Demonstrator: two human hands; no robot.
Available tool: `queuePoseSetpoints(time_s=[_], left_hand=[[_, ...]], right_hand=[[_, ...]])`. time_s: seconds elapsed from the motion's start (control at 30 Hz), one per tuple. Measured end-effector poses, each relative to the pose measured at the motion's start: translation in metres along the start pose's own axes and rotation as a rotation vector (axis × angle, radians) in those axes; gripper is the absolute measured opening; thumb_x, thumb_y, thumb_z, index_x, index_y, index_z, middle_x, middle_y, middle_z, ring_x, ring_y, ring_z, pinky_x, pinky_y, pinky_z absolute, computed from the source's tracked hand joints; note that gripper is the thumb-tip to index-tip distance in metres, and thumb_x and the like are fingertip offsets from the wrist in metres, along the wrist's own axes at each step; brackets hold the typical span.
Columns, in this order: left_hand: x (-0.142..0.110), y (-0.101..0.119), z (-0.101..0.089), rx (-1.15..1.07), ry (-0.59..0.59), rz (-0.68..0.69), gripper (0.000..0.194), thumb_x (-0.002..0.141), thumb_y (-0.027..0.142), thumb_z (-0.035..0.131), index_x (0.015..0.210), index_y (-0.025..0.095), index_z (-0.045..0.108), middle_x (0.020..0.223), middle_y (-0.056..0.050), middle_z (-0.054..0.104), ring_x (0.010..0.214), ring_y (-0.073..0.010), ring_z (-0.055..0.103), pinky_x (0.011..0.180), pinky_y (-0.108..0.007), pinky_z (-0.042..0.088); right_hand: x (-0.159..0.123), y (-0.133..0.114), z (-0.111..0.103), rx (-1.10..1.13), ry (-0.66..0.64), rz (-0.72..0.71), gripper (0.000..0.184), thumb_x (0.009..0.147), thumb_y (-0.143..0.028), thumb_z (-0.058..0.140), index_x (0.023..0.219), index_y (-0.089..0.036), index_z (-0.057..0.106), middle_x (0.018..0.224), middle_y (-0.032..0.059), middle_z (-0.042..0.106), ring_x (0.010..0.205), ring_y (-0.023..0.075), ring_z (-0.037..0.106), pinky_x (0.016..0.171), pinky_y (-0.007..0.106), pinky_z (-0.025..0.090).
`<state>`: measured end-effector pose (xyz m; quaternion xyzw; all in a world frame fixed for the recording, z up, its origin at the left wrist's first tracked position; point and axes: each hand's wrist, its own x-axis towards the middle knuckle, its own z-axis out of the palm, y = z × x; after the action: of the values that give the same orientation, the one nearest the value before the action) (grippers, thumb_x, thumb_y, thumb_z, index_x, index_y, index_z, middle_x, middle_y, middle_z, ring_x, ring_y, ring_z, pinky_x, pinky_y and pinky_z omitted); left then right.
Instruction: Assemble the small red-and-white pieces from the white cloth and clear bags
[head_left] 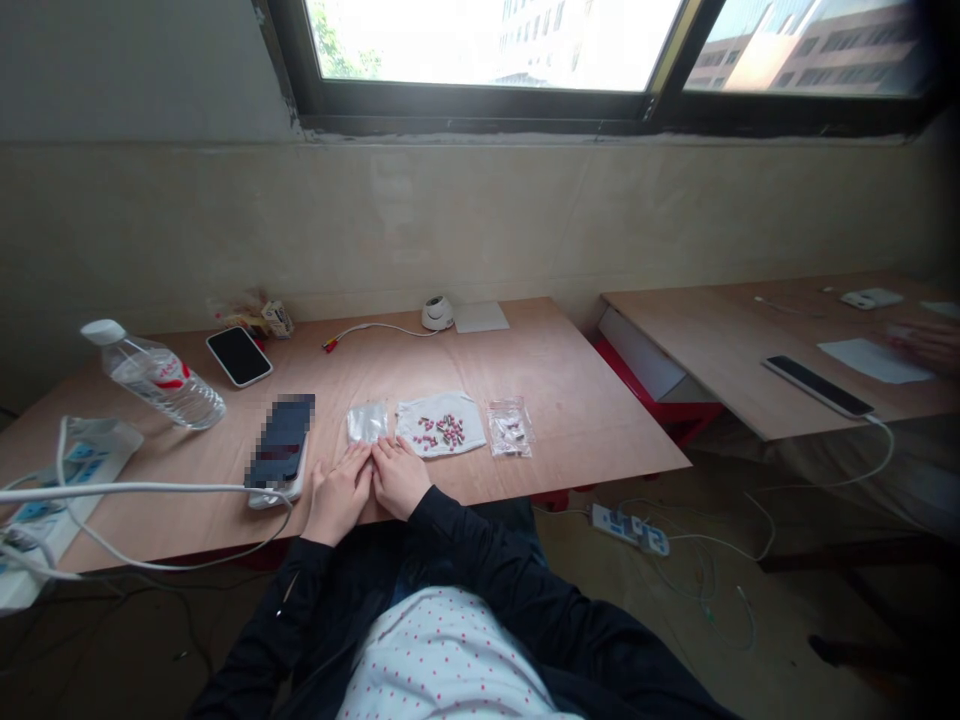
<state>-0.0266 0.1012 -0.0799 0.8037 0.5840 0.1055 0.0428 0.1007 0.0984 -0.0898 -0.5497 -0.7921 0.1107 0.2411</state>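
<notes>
My left hand (pixel 337 494) and my right hand (pixel 400 478) lie flat and side by side on the plywood table (pixel 592 420), near its front edge, holding nothing. Just beyond my fingertips is a small clear plastic bag (pixel 367 423), which my right fingers nearly reach. To its right, a white sheet (pixel 441 423) carries several small red and dark capsules. A clear zip bag (pixel 510 427) with small items inside lies further right. Left of my left hand sits a smartphone (pixel 281 447) with a blurred screen in a white case.
A water bottle (pixel 161 375), black phone (pixel 238 356), white dome camera (pixel 437 313) and white cable (pixel 112 490) share the table. A power strip (pixel 630 528) lies on the floor. On a second table (pixel 720 360) at right are a phone (pixel 817 385) and another person's hand (pixel 919 345).
</notes>
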Motion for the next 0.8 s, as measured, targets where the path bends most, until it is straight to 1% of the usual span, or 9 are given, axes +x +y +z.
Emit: queuePoseSetpoints(time_s=[0.13, 0.33, 0.47, 0.5, 0.57, 0.63, 0.7, 0.77, 0.8], left_hand=[[0.001, -0.003, -0.003, -0.022, -0.030, -0.012, 0.039, 0.087, 0.026, 0.034, 0.124, 0.027, 0.048, 0.133, -0.004, 0.046, 0.125, -0.0201, 0.040, 0.105, -0.050, 0.020], [-0.003, -0.003, 0.002, 0.017, -0.017, 0.013, 0.041, 0.088, 0.025, 0.032, 0.127, 0.026, 0.045, 0.135, -0.005, 0.042, 0.126, -0.0207, 0.038, 0.105, -0.052, 0.016], [-0.004, 0.001, -0.001, 0.026, -0.010, 0.030, 0.040, 0.088, 0.026, 0.031, 0.126, 0.024, 0.046, 0.135, -0.006, 0.044, 0.125, -0.0227, 0.039, 0.104, -0.056, 0.014], [-0.003, 0.001, -0.003, 0.017, -0.014, 0.027, 0.039, 0.089, 0.027, 0.031, 0.124, 0.025, 0.047, 0.134, -0.005, 0.045, 0.125, -0.0229, 0.040, 0.104, -0.057, 0.014], [0.001, 0.001, -0.007, -0.009, -0.018, 0.015, 0.037, 0.089, 0.030, 0.031, 0.121, 0.027, 0.051, 0.131, -0.003, 0.049, 0.123, -0.0226, 0.042, 0.104, -0.055, 0.017], [0.005, 0.000, -0.010, -0.034, -0.014, 0.008, 0.035, 0.089, 0.032, 0.031, 0.116, 0.028, 0.055, 0.128, -0.002, 0.053, 0.121, -0.0218, 0.043, 0.103, -0.052, 0.020], [0.009, 0.000, -0.012, -0.059, -0.008, 0.003, 0.034, 0.089, 0.031, 0.032, 0.111, 0.028, 0.058, 0.125, -0.002, 0.055, 0.120, -0.0208, 0.045, 0.102, -0.048, 0.024], [0.012, 0.002, -0.015, -0.079, -0.001, -0.017, 0.034, 0.089, 0.030, 0.032, 0.108, 0.027, 0.059, 0.122, -0.002, 0.057, 0.117, -0.0206, 0.048, 0.100, -0.045, 0.027], [0.013, 0.004, -0.016, -0.086, 0.004, -0.031, 0.033, 0.088, 0.030, 0.032, 0.107, 0.026, 0.060, 0.121, -0.003, 0.058, 0.115, -0.0208, 0.049, 0.099, -0.044, 0.028]], right_hand=[[0.001, 0.000, -0.003, 0.016, 0.000, 0.003, 0.042, 0.085, -0.021, 0.038, 0.123, -0.007, 0.048, 0.127, 0.0133, 0.051, 0.121, 0.0194, 0.042, 0.108, 0.033, 0.020], [0.003, -0.002, -0.002, 0.021, -0.018, 0.019, 0.043, 0.083, -0.019, 0.041, 0.123, -0.004, 0.047, 0.129, 0.0166, 0.048, 0.122, 0.0216, 0.041, 0.107, 0.034, 0.020], [0.012, 0.007, -0.020, 0.110, -0.076, -0.019, 0.034, 0.083, -0.015, 0.040, 0.112, -0.013, 0.058, 0.111, 0.0098, 0.063, 0.112, 0.0191, 0.050, 0.104, 0.033, 0.025], [0.014, 0.013, -0.028, 0.141, -0.072, -0.015, 0.034, 0.084, -0.015, 0.039, 0.112, -0.015, 0.058, 0.105, 0.0076, 0.065, 0.108, 0.0177, 0.054, 0.103, 0.032, 0.027], [0.016, 0.032, -0.048, 0.172, -0.013, 0.046, 0.037, 0.085, -0.019, 0.039, 0.119, -0.019, 0.053, 0.107, 0.0049, 0.065, 0.101, 0.0163, 0.057, 0.101, 0.030, 0.029], [0.015, 0.058, -0.069, 0.146, 0.033, 0.176, 0.038, 0.085, -0.020, 0.041, 0.121, -0.020, 0.052, 0.110, 0.0045, 0.064, 0.102, 0.0168, 0.057, 0.093, 0.028, 0.038], [0.011, 0.090, -0.088, 0.059, 0.074, 0.307, 0.037, 0.083, -0.018, 0.042, 0.118, -0.019, 0.054, 0.114, 0.0048, 0.061, 0.106, 0.0161, 0.055, 0.091, 0.025, 0.038], [0.004, 0.123, -0.104, -0.078, 0.061, 0.469, 0.039, 0.080, -0.014, 0.045, 0.116, -0.021, 0.056, 0.113, 0.0051, 0.062, 0.105, 0.0161, 0.055, 0.089, 0.024, 0.039], [-0.001, 0.138, -0.109, -0.108, 0.059, 0.515, 0.038, 0.078, -0.011, 0.045, 0.114, -0.019, 0.057, 0.111, 0.0080, 0.062, 0.104, 0.0178, 0.055, 0.088, 0.026, 0.039]])
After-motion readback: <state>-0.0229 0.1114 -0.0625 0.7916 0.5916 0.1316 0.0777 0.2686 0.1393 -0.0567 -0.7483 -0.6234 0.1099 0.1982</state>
